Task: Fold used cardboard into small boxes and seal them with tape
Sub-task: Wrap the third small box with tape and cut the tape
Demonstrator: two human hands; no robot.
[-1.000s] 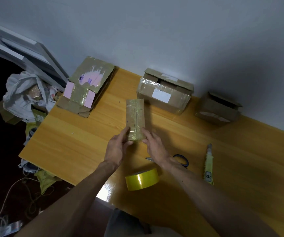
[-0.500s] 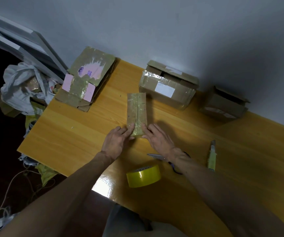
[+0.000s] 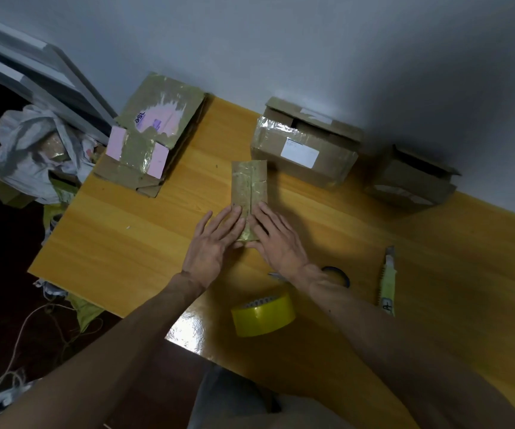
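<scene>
"Two hands on the narrow cardboard box (image 3: 249, 187), is that right?"

"Yes. The left hand (image 3: 216, 239) and the right hand (image 3: 276, 239) lie flat on its near end. The fingers are straight and slightly spread, and they press the glossy taped top on either side of the centre seam. Neither hand grips anything."

"And where does that box lie?"

"On the wooden table (image 3: 120, 249), straight beyond the yellow tape roll (image 3: 264, 314). It runs lengthwise toward the wall, near the roll but apart from it."

"What else is close to the roll?"

"Just beyond it and to its right are scissors with a blue handle (image 3: 338, 274), partly hidden under the right wrist. Farther to the roll's right lies a yellow-green utility knife (image 3: 388, 283), its tip toward the wall."

"And further off?"

"Well beyond the roll, against the wall, sits a tape-wrapped carton with a white label (image 3: 302, 153), just past the far end of the narrow box. Beyond the roll and far to its right is a brown carton with open flaps (image 3: 411, 178). Beyond the roll and to its left, at the table's far corner, flattened cardboard with pink patches (image 3: 154, 137) lies stacked under shiny tape. Off the table, far left of the roll, a crumpled white bag (image 3: 33, 144) lies on a heap of scraps."
</scene>
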